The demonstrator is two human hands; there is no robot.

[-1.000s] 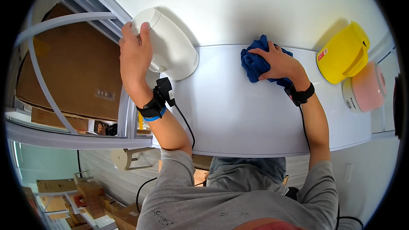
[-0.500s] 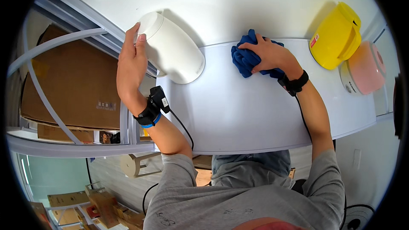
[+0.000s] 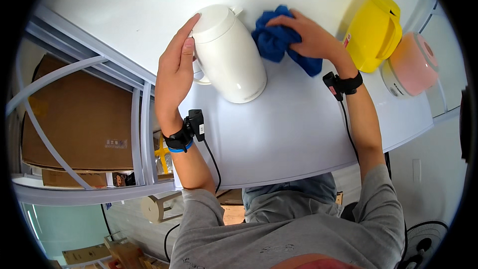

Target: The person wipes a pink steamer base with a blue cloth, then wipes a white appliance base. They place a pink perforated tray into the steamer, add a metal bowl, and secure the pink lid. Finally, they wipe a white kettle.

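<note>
A white thermos jug (image 3: 230, 62) stands at the left part of the white table, its spout at the far right of the lid and its loop handle on the near left side. My left hand (image 3: 174, 72) grips it by the lid and the top of the handle, fingertips on the lid's edge. To the right of the jug, my right hand (image 3: 309, 37) is closed around a crumpled blue cloth (image 3: 275, 40). One end of the cloth hangs below the palm. The cloth is right beside the jug's upper side; whether they touch, I cannot tell.
At the right of the table (image 3: 294, 129) are a yellow thermos jug (image 3: 371, 32) and a pink-and-white appliance (image 3: 413, 65). A white wall runs along the back. Left of the table, a rack frame (image 3: 142, 134) holds a large cardboard box (image 3: 79, 119). Cables trail from both wrist straps.
The white jug has shifted right and turned, so its spout and handle now show. My right hand has brought the blue cloth left, close to the jug. The whole view has also shifted slightly.
</note>
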